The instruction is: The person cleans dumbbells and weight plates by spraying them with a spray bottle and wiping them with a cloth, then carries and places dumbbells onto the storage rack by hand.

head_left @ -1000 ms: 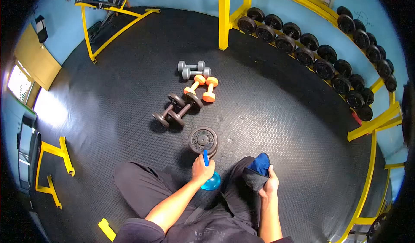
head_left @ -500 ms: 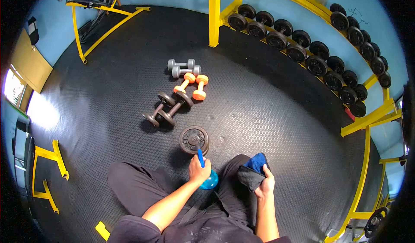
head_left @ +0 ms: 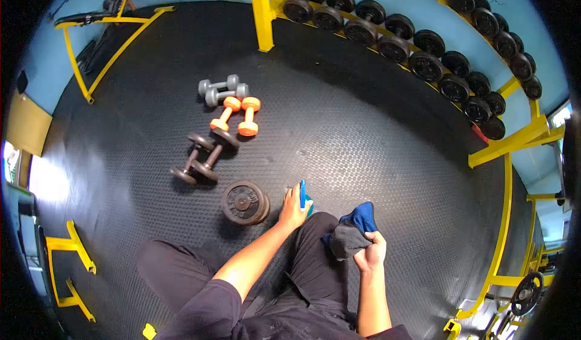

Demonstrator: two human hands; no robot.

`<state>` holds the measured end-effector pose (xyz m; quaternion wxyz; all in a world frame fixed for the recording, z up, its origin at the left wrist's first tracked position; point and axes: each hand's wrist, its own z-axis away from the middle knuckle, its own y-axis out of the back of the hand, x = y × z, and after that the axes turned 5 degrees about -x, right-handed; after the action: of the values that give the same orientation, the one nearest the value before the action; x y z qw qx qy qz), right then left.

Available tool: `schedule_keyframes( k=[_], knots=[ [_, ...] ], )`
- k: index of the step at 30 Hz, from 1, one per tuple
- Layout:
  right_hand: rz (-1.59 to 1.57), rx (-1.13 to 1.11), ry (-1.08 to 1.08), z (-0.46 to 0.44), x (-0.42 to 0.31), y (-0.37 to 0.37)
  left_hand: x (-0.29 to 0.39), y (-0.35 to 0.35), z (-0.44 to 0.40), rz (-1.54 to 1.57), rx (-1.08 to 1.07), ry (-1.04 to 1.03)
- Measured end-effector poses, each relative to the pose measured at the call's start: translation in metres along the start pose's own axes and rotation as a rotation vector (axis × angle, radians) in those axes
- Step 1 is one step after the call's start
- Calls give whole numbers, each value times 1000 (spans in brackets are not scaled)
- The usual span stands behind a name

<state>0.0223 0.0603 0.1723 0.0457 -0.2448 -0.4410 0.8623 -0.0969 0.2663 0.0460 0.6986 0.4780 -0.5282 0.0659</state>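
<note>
My left hand (head_left: 294,209) is closed around a spray bottle (head_left: 302,193) with a blue top, just in front of my bent right knee. Most of its teal body is hidden by the hand, and whether its base touches the floor I cannot tell. In my right hand (head_left: 371,253), a grey and blue cloth (head_left: 350,241) hangs bunched over my right leg. Left of the bottle, a dark dumbbell with round plates (head_left: 243,202) stands on end on the floor.
On the black rubber floor (head_left: 363,170) lie brown dumbbells (head_left: 209,158), orange dumbbells (head_left: 249,117) and grey dumbbells (head_left: 225,91). A yellow rack (head_left: 262,19) with many black dumbbells (head_left: 426,66) runs along the right. A yellow-framed bench (head_left: 109,20) stands at the far left.
My left hand has moved the spray bottle forward and right, from between my legs to beyond my right knee. The view has shifted, so the dumbbells appear farther left.
</note>
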Motion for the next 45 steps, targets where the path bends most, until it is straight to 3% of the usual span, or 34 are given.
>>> schedule_keyframes(
  k=[1,4,8,11,13,20,25,27,29,30,31,34,36,45],
  knots=[
    [-12,31,20,0,-5,2,-6,-8,-10,7,-14,-5],
    [-3,81,52,-2,-14,7,-21,-7,-27,-31,-367,-39],
    [31,139,102,-10,-16,18,-23,12,-32,-36,-580,-90],
    [61,167,95,-21,-9,18,-6,29,-24,-88,-628,-40],
    [-22,70,67,-25,-2,8,0,35,-17,-80,-608,37],
    [-28,-157,-9,-31,49,-8,23,130,3,-312,-332,86],
    [451,-238,16,-35,112,-19,16,219,32,-216,-263,407],
    [1213,-480,206,-47,137,-26,15,247,40,-158,-205,547],
    [1512,-429,54,-58,162,-36,-5,250,50,-92,-163,616],
    [1622,-515,114,-62,170,-56,-15,245,52,-15,-144,676],
    [1731,-507,234,-81,198,-39,-26,237,55,-9,-147,673],
    [1979,-496,331,-94,216,-57,-50,216,62,109,-225,722],
    [2259,-466,595,-98,215,-67,-44,209,68,82,-207,720],
    [2404,-656,670,-140,245,-122,-36,218,66,71,-244,707]
  ],
)
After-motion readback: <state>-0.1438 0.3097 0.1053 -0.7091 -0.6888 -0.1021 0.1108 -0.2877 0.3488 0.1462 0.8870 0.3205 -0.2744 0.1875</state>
